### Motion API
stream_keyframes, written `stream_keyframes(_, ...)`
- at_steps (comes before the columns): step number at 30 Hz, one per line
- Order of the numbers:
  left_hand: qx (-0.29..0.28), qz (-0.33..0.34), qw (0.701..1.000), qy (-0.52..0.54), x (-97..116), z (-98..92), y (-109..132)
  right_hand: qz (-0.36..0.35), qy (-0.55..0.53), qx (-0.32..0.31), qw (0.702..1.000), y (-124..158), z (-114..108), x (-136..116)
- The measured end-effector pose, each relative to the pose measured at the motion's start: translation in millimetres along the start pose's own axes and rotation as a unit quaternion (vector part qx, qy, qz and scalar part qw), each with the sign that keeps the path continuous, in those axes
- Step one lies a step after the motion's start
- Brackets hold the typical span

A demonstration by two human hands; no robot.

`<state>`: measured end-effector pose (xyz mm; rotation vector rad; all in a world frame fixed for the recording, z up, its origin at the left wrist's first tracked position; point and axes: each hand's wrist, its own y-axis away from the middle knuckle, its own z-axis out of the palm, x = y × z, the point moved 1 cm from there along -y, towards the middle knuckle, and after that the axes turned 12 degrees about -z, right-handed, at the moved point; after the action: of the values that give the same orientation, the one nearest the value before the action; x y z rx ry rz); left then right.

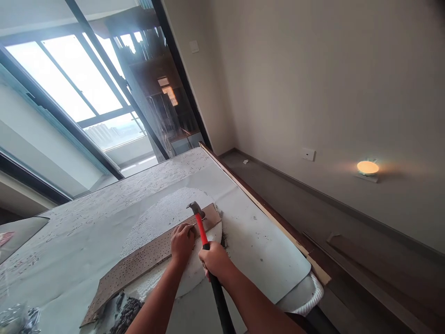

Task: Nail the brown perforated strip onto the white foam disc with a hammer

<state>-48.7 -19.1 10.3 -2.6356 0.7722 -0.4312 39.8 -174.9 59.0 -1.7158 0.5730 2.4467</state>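
"On the white tabletop (250, 253), near side: hand poses?"

"Right hand (217, 260): forearm in from the near right, fingers wrapped tight round the black grip of a hammer (200, 227). Left hand (182, 241): forearm from the near edge, back of hand up, fingers bent on a brown board (139, 259). Whether they pinch something small, can't tell."

"Where's the board?"

"Slantwise, near left to far right, under the left hand; hammer head above its right end (contact unclear, sorry)."

"Any writing?"

"Rows of dark scribbled marks on the tabletop's far and left parts, too small to read."

"Materials, quick."

"Hammer: grey metal claw head, red shaft, black grip. Board: flat, stiff, speckled with dark dots, angled at its left end. Grainy white rounded patch (158, 213) beyond it. Dark rough chips (127, 313) heaped near left, crinkled clear plastic (15, 319) farther left. Twisted white rope (314, 297) loops at the near right corner."
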Motion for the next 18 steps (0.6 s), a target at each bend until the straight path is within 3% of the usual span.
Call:
stream_keyframes(5,0.006,-0.013,1.0,-0.002,3.3,-2.1,0.8,-0.058,0.004,-0.017,0.998,10.2,3.7,-6.9)
stream_keyframes(12,-0.001,-0.012,1.0,0.002,1.2,-0.6,0.4,0.007,-0.026,0.032,0.999,-0.2,4.2,5.6)
stream_keyframes(18,0.008,-0.02,1.0,-0.012,1.9,-2.0,3.0,-0.05,-0.014,-0.001,0.999,6.7,5.7,-1.7)
